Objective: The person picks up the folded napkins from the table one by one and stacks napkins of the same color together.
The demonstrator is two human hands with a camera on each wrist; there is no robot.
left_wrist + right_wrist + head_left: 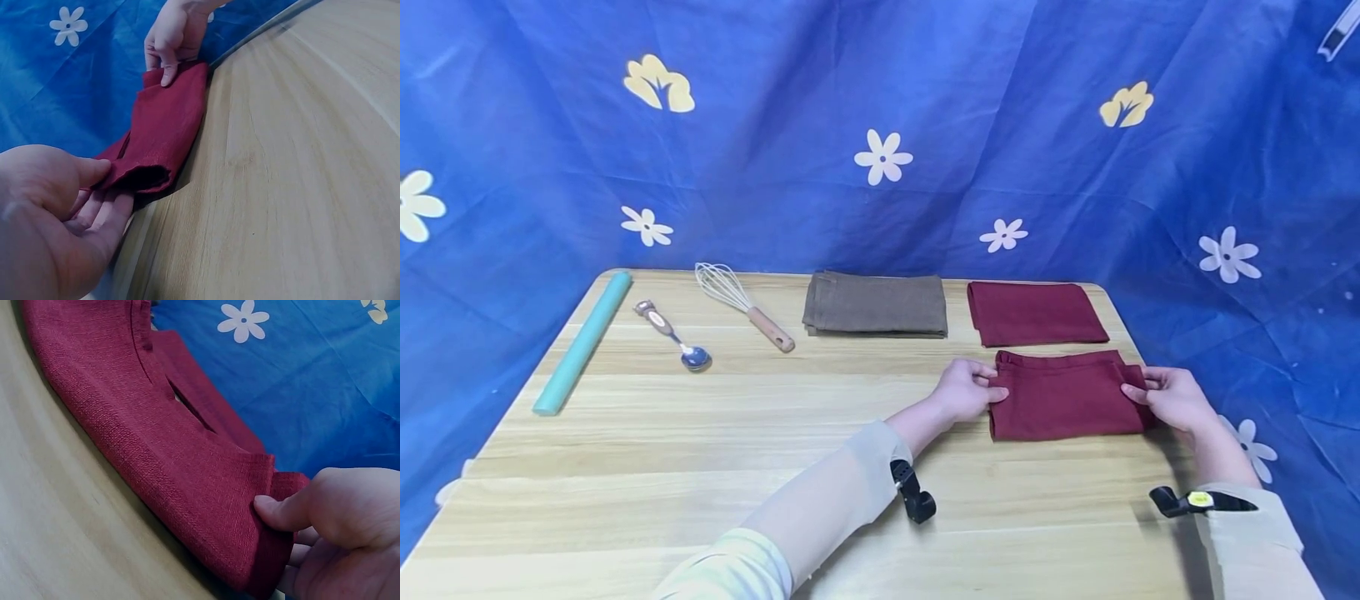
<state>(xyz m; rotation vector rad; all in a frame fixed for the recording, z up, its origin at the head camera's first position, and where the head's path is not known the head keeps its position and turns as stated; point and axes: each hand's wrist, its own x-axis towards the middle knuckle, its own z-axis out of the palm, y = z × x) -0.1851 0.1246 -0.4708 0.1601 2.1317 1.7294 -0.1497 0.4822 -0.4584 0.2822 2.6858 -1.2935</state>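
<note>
A folded dark red cloth (1067, 400) lies near the table's right side, its layers stacked into a rectangle. My left hand (967, 390) pinches its left end, thumb on top and fingers underneath; in the left wrist view the layers gape into a dark opening beside the fingers (112, 215). At the opposite end my right hand (1176, 400) pinches the cloth the same way, the thumb (281, 509) pressing on the upper layer. Just behind it lies a second folded dark red cloth (1037, 314), touched by neither hand.
Along the back sits a folded grey-brown cloth (876, 306). Left of it are a whisk (745, 307) with a wooden handle, a spoon (673, 336) and a teal roll (583, 343). A blue flowered curtain (880, 100) hangs behind the wooden table (737, 450).
</note>
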